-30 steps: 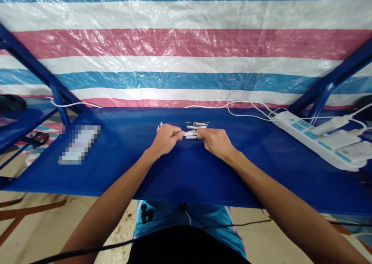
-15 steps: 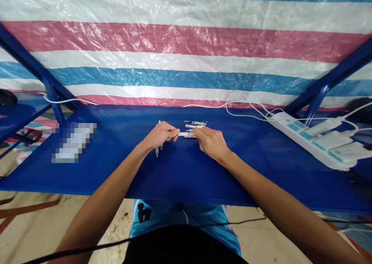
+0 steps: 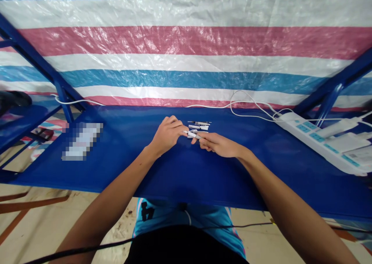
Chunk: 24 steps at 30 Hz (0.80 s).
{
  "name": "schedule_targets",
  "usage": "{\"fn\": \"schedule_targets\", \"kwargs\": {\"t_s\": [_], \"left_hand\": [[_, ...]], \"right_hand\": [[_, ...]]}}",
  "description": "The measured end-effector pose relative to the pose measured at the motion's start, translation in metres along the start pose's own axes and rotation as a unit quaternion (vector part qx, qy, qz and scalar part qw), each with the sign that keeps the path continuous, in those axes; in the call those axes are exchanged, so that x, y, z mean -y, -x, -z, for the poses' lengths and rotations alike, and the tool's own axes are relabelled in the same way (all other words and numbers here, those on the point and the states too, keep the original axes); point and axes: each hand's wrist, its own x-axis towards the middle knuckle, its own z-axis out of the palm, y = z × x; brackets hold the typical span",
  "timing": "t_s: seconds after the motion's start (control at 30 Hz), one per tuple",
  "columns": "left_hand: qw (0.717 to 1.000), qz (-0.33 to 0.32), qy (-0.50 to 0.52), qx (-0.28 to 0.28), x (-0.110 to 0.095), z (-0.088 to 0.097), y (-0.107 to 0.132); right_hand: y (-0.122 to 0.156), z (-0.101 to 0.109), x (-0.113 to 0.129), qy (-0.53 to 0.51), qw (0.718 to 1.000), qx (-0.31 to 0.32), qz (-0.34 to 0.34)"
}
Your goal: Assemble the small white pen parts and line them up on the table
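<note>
A white pen [image 3: 194, 135] is held between my two hands above the blue table [image 3: 180, 175], slightly tilted. My right hand [image 3: 219, 144] is closed around its right end, thumb and fingers pinching the barrel. At its left end, the fingertips of my left hand [image 3: 168, 134] close on the tip; exactly how they grip it is partly hidden. Just behind the pen lie several loose pen parts, among them a thin dark-tipped refill [image 3: 200, 123] and a white pen piece [image 3: 199, 127]. My left hand covers the spot where slim white pieces lay.
A white power strip [image 3: 319, 144] with plugs and adapters lies on the right, its white cable [image 3: 250, 115] looping along the back. A blurred pale item [image 3: 83, 142] rests at the left. Behind stands a striped plastic sheet [image 3: 186, 41], with blue frame bars on both sides.
My right hand has turned and pulled back a little, so the pen and the loose parts show more. My left hand has moved right and now covers the white pieces beside it.
</note>
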Motion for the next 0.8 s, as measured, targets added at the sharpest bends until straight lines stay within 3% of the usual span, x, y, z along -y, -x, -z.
{"fn": "schedule_targets", "kwargs": {"t_s": [0.2, 0.4, 0.63, 0.8], "left_hand": [[1.000, -0.010, -0.014, 0.005, -0.002, -0.005, 0.000], [1.000, 0.002, -0.024, -0.003, -0.001, -0.005, 0.002], [0.994, 0.091, -0.016, 0.058, -0.002, -0.008, 0.005], [0.969, 0.209, 0.017, 0.133, -0.009, -0.002, 0.000]], "right_hand": [[0.000, 0.000, 0.001, 0.010, 0.999, 0.028, -0.020], [-0.005, -0.004, 0.004, 0.166, 0.984, -0.058, -0.019], [-0.008, -0.013, 0.017, 0.343, 0.925, -0.094, -0.134], [-0.010, -0.017, 0.027, 0.423, 0.884, -0.087, -0.179]]}}
